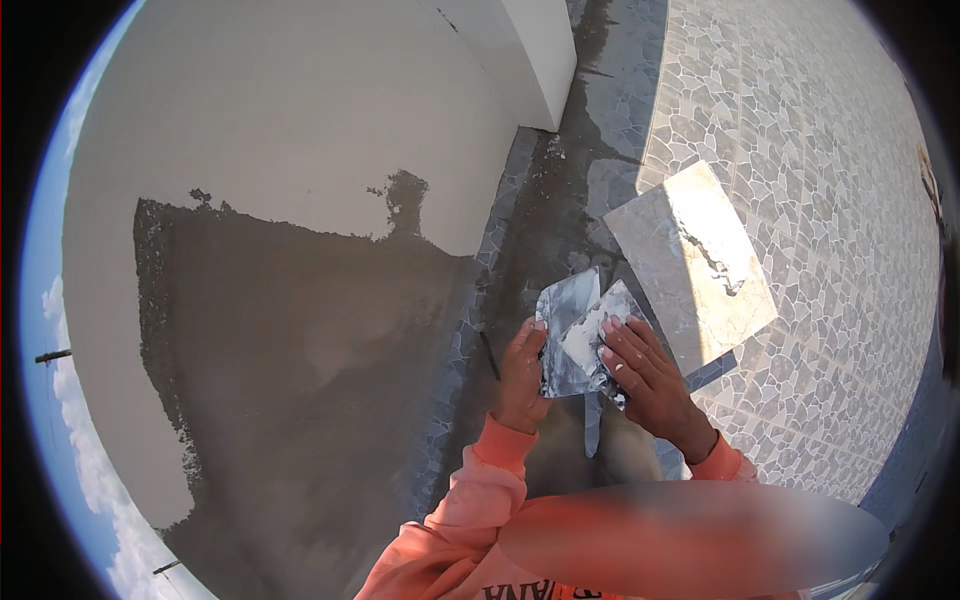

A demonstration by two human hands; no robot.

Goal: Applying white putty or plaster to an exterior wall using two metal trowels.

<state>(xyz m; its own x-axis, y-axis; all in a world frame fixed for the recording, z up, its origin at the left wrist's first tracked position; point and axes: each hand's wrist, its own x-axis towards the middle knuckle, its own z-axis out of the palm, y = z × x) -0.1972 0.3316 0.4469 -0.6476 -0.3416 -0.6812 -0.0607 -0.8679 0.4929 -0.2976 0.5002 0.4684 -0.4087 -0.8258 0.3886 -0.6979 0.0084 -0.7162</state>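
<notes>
Both hands meet low in front of me, just right of the wall. My left hand is closed on the edge of a flat metal trowel, whose shiny grey blade is smeared with white paste. My right hand is closed round a second trowel, its fingers over the paste-streaked blade. The second blade overlaps the first, and they seem to touch. White paste lies on the blade between my hands, with flecks on my right fingers. Both handles are mostly hidden.
To the left stands a pale wall with a large dark grey plastered patch. A square light tile carrying white paste lies on the stone-patterned floor at right. A wall corner juts out ahead.
</notes>
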